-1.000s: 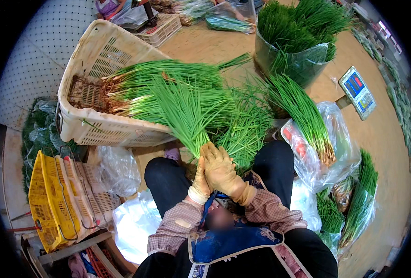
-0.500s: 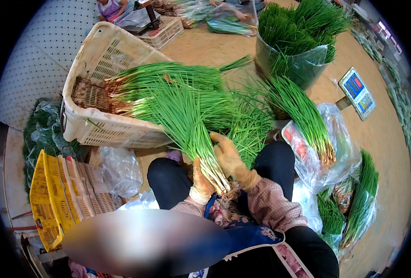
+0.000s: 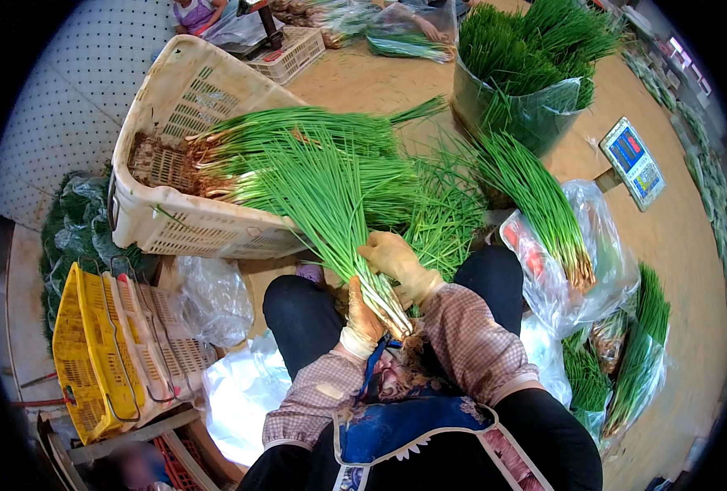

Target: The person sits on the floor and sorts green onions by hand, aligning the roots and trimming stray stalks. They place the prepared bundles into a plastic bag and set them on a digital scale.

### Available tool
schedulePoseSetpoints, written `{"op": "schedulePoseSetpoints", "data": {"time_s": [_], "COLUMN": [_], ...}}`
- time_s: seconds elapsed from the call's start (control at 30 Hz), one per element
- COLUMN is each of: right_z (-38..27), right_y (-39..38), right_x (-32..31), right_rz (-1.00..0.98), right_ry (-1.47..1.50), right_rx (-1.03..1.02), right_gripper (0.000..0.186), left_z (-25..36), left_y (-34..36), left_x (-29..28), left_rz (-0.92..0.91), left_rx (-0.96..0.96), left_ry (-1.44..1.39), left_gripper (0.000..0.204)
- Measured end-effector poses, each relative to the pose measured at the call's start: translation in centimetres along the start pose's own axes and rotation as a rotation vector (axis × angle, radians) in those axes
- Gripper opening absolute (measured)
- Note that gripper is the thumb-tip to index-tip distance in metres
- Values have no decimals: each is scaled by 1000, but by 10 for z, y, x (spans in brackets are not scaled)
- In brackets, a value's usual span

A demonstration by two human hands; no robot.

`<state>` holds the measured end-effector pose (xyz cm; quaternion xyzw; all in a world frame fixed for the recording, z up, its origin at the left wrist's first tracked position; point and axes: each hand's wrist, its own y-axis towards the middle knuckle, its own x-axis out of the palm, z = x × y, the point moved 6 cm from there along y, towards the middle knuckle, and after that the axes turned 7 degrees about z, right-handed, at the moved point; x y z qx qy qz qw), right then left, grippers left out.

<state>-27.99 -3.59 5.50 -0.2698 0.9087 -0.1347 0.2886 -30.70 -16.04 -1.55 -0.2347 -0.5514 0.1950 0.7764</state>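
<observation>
Above my lap I hold a bunch of thin green onions [image 3: 321, 214], tilted with its leaves up to the left and its pale root ends down to the right. My left hand [image 3: 362, 319], in a tan glove, is closed around the white stems near the roots. My right hand [image 3: 398, 263], gloved too, presses its bent fingers against the stems higher up, on their right side. Beyond, more green onions [image 3: 322, 123] lie in a tipped cream crate [image 3: 208, 227], roots inward and leaves spilling out. Loose green leaves [image 3: 445, 221] lie to the right of the bunch.
Right of my knees, a green onion bundle [image 3: 548, 204] rests on a clear plastic bag [image 3: 601, 274], near a scale display [image 3: 635, 168]. A large bag of green onions [image 3: 519, 110] stands behind. Yellow crate [image 3: 77, 352] at left. Another person's hand [image 3: 437, 31] is at the far side.
My right hand has shifted slightly left and up along the stems, closer against the bunch. My left hand keeps its hold, and the root ends sit a little higher.
</observation>
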Motion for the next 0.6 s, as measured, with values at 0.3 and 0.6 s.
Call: {"op": "schedulePoseSetpoints", "data": {"time_s": [0.3, 0.6], "right_z": [7, -31], "right_y": [-44, -79], "right_x": [-5, -27], "right_rz": [23, 55], "right_ry": [336, 264], "right_rx": [-457, -467], "right_gripper": [37, 27], "left_z": [-10, -17], "left_y": [19, 66], "left_x": [-27, -69], "left_rz": [-17, -10], "left_rx": [-37, -88], "left_ry": [168, 2], "left_gripper": [54, 61]}}
